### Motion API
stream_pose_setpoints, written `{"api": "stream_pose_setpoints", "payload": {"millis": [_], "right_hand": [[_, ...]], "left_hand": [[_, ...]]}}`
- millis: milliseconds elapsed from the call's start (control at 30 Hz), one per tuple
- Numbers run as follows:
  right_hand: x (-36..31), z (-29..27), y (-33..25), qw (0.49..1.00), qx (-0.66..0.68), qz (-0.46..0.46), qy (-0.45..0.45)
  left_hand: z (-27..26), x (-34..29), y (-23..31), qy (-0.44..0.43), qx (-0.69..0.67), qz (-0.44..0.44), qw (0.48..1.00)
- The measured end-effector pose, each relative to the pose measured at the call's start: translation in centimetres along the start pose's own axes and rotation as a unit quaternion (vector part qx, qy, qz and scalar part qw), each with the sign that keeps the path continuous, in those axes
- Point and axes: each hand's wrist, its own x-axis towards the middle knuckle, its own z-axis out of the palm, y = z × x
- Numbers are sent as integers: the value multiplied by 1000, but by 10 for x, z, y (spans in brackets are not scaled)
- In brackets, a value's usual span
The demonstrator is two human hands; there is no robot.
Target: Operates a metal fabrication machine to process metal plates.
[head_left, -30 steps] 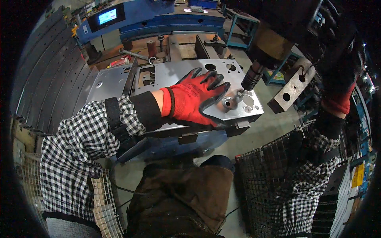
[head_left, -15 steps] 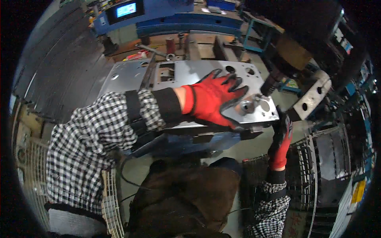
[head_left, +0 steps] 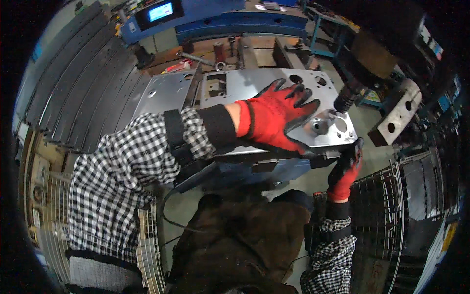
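Observation:
A flat silvery sheet-metal panel (head_left: pixel 245 85) with several round holes and a square cutout lies on a blue-sided support (head_left: pixel 235 172). My left hand (head_left: pixel 276 120), in a red glove with black fingertips, presses flat on it with the fingers spread. My right hand (head_left: pixel 345 171), gloved alike, is closed at the near right corner of the panel, its fingertips against the edge. A dark spindle-like tool (head_left: pixel 346 98) points down at the panel's right end, beside a raised round hole (head_left: pixel 319 126).
A metal bar with holes (head_left: pixel 399 112) juts out at the right. A wrench (head_left: pixel 198 60) lies behind the panel. Stacked dark metal strips (head_left: pixel 73 93) fill the left. Wire baskets (head_left: pixel 377 206) stand at both sides. At the back is a blue machine with a lit screen (head_left: pixel 160 12).
The whole view has shifted, so the panel appears farther right. My right hand has moved inward against the panel's corner. My left hand stays spread on the panel.

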Motion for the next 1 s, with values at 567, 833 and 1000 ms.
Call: {"api": "stream_pose_setpoints", "payload": {"millis": [567,833,1000], "right_hand": [[-3,7,-6,994,99,30,22],[-10,-3,13,997,-76,-12,4],[-7,-1,11,996,66,57,7]], "left_hand": [[-11,1,1,-36,-20,-2,999],[-3,2,0,-21,3,3,1000],[-4,0,0,-25,-3,-7,1000]]}}
